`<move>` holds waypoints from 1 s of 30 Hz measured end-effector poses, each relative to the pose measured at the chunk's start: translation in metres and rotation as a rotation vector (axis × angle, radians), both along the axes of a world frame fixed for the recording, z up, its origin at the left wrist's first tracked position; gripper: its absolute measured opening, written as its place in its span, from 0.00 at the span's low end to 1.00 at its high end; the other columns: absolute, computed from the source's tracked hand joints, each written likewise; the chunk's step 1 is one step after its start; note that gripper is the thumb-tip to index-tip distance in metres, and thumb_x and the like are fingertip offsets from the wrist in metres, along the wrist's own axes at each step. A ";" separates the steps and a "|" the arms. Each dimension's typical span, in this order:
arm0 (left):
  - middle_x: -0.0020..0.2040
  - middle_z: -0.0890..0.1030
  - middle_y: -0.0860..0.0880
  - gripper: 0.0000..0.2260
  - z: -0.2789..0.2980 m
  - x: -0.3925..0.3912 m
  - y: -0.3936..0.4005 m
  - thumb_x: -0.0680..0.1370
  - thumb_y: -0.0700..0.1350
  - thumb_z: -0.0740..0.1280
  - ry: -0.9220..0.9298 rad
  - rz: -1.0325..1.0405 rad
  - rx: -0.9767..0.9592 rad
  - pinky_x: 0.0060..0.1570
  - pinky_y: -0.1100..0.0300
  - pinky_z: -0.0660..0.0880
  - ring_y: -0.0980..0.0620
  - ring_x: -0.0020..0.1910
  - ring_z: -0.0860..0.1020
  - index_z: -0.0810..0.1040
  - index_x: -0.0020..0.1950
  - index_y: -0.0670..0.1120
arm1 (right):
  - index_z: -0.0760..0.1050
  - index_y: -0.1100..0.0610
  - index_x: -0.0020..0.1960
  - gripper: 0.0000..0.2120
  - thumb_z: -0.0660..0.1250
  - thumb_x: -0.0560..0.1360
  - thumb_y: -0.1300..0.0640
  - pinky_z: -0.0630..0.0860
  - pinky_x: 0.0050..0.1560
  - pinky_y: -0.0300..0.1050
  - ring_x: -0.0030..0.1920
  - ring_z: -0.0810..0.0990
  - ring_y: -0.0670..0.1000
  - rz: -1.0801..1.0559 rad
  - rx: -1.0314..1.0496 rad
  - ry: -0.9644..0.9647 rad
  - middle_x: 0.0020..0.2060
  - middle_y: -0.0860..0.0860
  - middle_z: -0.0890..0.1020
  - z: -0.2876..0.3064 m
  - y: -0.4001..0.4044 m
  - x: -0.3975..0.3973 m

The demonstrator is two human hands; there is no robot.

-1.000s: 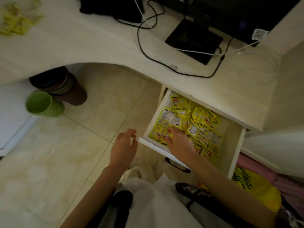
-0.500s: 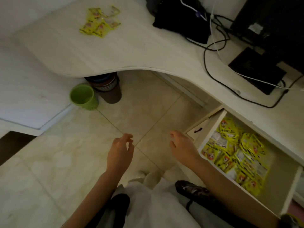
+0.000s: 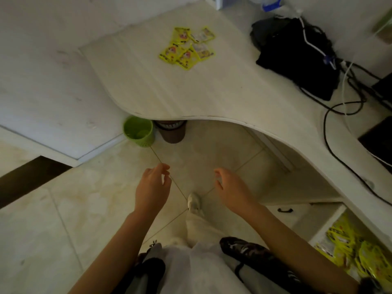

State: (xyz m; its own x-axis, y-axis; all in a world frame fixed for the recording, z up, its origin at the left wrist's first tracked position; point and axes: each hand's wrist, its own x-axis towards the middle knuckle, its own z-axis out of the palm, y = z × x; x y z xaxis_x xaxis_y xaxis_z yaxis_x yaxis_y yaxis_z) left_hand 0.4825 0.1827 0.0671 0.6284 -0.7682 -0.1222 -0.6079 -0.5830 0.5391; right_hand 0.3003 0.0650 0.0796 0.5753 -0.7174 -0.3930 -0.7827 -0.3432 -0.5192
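Your left hand (image 3: 152,187) hung over the floor tiles, fingers loosely curled and holding nothing. Your right hand (image 3: 231,188) hovered beside it, apart from it, just as relaxed and with nothing to be seen in it. The open drawer (image 3: 324,228) sat well to the right of that hand, with yellow packets (image 3: 356,251) piled inside. A few loose packets (image 3: 187,48) lay far ahead on the desk (image 3: 191,96). A green cup (image 3: 139,131) stood on the floor by the desk's edge.

bare forearms (image 3: 118,236), pale loose trousers (image 3: 203,232), white shoe (image 3: 194,203)
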 end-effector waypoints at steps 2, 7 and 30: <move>0.51 0.81 0.51 0.11 0.000 0.019 -0.022 0.78 0.43 0.64 -0.006 0.007 0.004 0.47 0.57 0.74 0.50 0.55 0.76 0.75 0.61 0.48 | 0.66 0.56 0.70 0.18 0.55 0.81 0.55 0.74 0.59 0.47 0.60 0.75 0.52 0.033 -0.003 -0.004 0.63 0.53 0.75 0.000 -0.025 0.023; 0.52 0.80 0.52 0.12 0.002 0.068 -0.081 0.78 0.44 0.64 -0.010 0.038 0.034 0.49 0.57 0.74 0.51 0.55 0.76 0.75 0.61 0.49 | 0.67 0.55 0.70 0.19 0.55 0.80 0.54 0.74 0.58 0.47 0.60 0.76 0.53 0.075 -0.016 -0.020 0.63 0.53 0.76 0.005 -0.086 0.080; 0.51 0.81 0.52 0.10 -0.005 0.300 -0.322 0.78 0.44 0.63 0.058 -0.185 0.086 0.49 0.53 0.73 0.49 0.55 0.75 0.76 0.59 0.49 | 0.69 0.56 0.66 0.16 0.58 0.80 0.56 0.72 0.59 0.50 0.61 0.75 0.55 -0.067 -0.112 0.013 0.60 0.54 0.78 0.014 -0.325 0.286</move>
